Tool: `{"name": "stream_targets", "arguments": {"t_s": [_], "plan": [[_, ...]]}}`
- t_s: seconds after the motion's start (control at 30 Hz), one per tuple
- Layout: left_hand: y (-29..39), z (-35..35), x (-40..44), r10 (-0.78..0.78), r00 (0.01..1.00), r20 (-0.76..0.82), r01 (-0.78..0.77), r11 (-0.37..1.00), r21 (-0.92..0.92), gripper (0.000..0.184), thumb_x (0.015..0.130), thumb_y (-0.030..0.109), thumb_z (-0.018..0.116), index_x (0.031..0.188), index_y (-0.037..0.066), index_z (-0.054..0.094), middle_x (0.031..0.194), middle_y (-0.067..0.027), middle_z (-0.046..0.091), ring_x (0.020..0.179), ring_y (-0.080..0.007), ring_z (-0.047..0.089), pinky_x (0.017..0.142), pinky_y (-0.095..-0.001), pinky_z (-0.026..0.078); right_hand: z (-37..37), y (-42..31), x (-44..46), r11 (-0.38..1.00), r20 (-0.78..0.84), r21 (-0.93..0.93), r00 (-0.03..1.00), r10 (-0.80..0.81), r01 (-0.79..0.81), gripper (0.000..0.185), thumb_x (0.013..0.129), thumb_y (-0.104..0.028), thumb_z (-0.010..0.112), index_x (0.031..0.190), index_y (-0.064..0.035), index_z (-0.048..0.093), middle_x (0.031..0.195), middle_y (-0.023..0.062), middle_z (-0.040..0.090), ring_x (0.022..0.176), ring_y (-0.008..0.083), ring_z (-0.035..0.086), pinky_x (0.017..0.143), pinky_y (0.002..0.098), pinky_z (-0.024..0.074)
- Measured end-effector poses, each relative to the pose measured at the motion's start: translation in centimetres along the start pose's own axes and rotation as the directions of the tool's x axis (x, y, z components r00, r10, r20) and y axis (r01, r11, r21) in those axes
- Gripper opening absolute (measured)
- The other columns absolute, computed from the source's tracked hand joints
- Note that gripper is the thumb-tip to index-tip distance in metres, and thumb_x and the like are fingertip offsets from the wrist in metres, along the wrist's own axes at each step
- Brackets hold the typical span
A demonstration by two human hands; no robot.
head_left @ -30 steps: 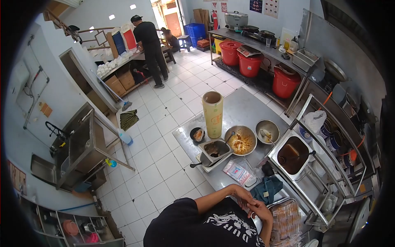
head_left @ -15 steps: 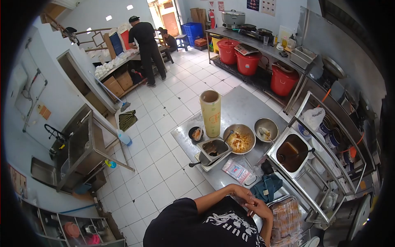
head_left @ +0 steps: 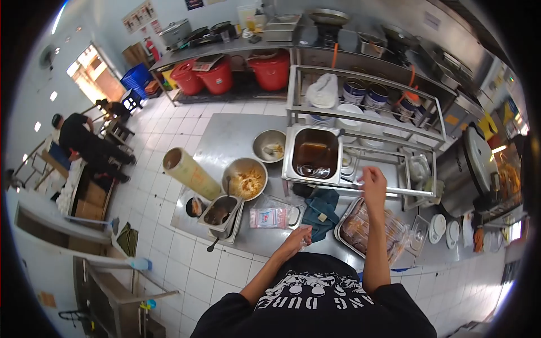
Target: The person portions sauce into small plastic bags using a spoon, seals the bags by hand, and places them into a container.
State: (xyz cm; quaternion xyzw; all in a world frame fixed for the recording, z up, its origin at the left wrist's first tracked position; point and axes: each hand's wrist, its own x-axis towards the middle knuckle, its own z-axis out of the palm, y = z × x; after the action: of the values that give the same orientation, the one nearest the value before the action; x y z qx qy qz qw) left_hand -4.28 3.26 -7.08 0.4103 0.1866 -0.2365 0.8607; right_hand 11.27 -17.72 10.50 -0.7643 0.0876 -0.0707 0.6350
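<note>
My left hand is low in front of my shirt, beside a dark teal cloth, its fingers curled; what they hold, if anything, is too small to name. Raised over the metal rack's near edge, my right hand has bent fingers, and its contents cannot be made out. Below the right forearm lies a tray of wrapped food packs. A steel pan of dark brown liquid sits left of the right hand. A packet of plastic bags lies left of the cloth.
On the steel table stand a tall film roll, a bowl of orange-white food, a smaller bowl and a dark-filled container. A large steel pot is right. Two people are far left.
The view has swung right. My hands, earlier together in front of my shirt, are now apart, the right one raised and stretched forward over the rack's edge.
</note>
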Motion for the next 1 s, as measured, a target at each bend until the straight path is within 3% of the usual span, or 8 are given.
{"name": "stream_targets", "arguments": {"t_s": [0.13, 0.27, 0.37, 0.47, 0.57, 0.67, 0.8, 1.0], "plan": [[-0.2, 0.5, -0.4, -0.003, 0.998, 0.059, 0.006, 0.999, -0.052, 0.036, 0.095, 0.032, 0.064, 0.117, 0.006, 0.052, 0.087, -0.0018, 0.059, 0.075, -0.0126, 0.059, 0.073, -0.0282, 0.05, 3.7, -0.5, 5.3, 0.924, 0.058, -0.324, 0.979, -0.196, 0.204, 0.055, 0.088, -0.05, 0.063, 0.097, 0.0035, 0.07, 0.093, 0.021, 0.07, 0.09, 0.0352, 0.067, 0.083, 0.0411, 0.0496], [1.0, 0.1, -0.5, 0.054, 0.994, 0.093, -0.048, 0.997, -0.064, 0.04, 0.096, 0.029, 0.062, 0.126, 0.006, 0.048, 0.094, -0.0034, 0.059, 0.082, -0.015, 0.059, 0.078, -0.0321, 0.051, 6.9, -2.8, 8.5, 0.786, 0.178, -0.61, 0.984, 0.007, 0.105, 0.057, 0.086, -0.052, 0.063, 0.085, 0.0047, 0.07, 0.088, 0.0244, 0.069, 0.086, 0.0408, 0.066, 0.08, 0.0464, 0.0497], [1.3, -0.3, -1.0, 0.089, 0.99, 0.11, -0.075, 0.989, -0.126, 0.041, 0.096, 0.026, 0.06, 0.128, 0.006, 0.046, 0.097, -0.0047, 0.059, 0.085, -0.0166, 0.059, 0.082, -0.0337, 0.05, 7.5, -1.3, 10.0, 0.81, 0.153, -0.564, 0.984, -0.09, 0.161, 0.055, 0.087, -0.049, 0.062, 0.086, 0.0056, 0.068, 0.084, 0.025, 0.068, 0.083, 0.0432, 0.065, 0.077, 0.0495, 0.0493], [1.4, -0.8, -1.1, 0.113, 0.984, 0.14, -0.084, 0.976, -0.199, 0.042, 0.096, 0.025, 0.06, 0.13, 0.005, 0.045, 0.1, -0.0054, 0.059, 0.088, -0.0171, 0.059, 0.084, -0.0345, 0.049, 7.4, 0.2, 10.3, 0.839, 0.0, -0.466, 0.948, -0.318, 0.281, 0.046, 0.088, -0.042, 0.063, 0.088, 0.0041, 0.068, 0.077, 0.0218, 0.068, 0.075, 0.0395, 0.066, 0.071, 0.0469, 0.0502], [0.7, -1.0, -0.9, 0.147, 0.984, 0.1, -0.126, 0.973, -0.193, 0.042, 0.097, 0.023, 0.059, 0.132, 0.005, 0.045, 0.101, -0.0054, 0.059, 0.089, -0.0172, 0.059, 0.085, -0.0346, 0.049, 5.9, -1.6, 8.6, 0.897, 0.057, -0.207, 0.921, -0.386, 0.39, 0.033, 0.092, -0.03, 0.062, 0.092, 0.0024, 0.067, 0.073, 0.018, 0.068, 0.066, 0.0328, 0.065, 0.064, 0.0408, 0.0499], [1.1, -0.8, -0.8, 0.196, 0.98, 0.043, -0.194, 0.98, -0.042, 0.042, 0.097, 0.022, 0.057, 0.135, 0.007, 0.046, 0.107, -0.0059, 0.058, 0.095, -0.0176, 0.059, 0.088, -0.0345, 0.048, 3.8, -3.8, 5.9, 0.952, 0.24, -0.037, 0.927, -0.288, 0.305, 0.024, 0.094, -0.022, 0.06, 0.096, 0.0011, 0.065, 0.073, 0.016, 0.068, 0.062, 0.0283, 0.064, 0.059, 0.0348, 0.0482], [3.7, 1.4, -2.0, 0.232, 0.97, -0.07, -0.231, 0.973, 0.028, 0.049, 0.096, 0.021, 0.061, 0.141, 0.012, 0.044, 0.116, -0.0053, 0.056, 0.106, -0.0168, 0.056, 0.093, -0.0353, 0.045, 3.5, -1.5, 3.2, 0.793, 0.219, -0.239, 0.827, -0.518, 0.56, 0.022, 0.097, -0.02, 0.057, 0.099, 0.0011, 0.061, 0.072, 0.013, 0.067, 0.059, 0.0209, 0.063, 0.058, 0.0328, 0.0487], [6.0, 2.5, -2.5, 0.309, 0.943, -0.126, -0.31, 0.951, 0.013, 0.064, 0.091, 0.011, 0.069, 0.147, 0.013, 0.037, 0.116, -0.0006, 0.054, 0.104, -0.0101, 0.054, 0.083, -0.0253, 0.045, 5.4, 0.7, 0.2, 0.986, 0.236, 0.066, 0.958, -0.165, 0.154, 0.022, 0.099, -0.019, 0.055, 0.103, 0.002, 0.06, 0.08, 0.011, 0.07, 0.053, 0.0131, 0.062, 0.05, 0.0271, 0.0478]]}}
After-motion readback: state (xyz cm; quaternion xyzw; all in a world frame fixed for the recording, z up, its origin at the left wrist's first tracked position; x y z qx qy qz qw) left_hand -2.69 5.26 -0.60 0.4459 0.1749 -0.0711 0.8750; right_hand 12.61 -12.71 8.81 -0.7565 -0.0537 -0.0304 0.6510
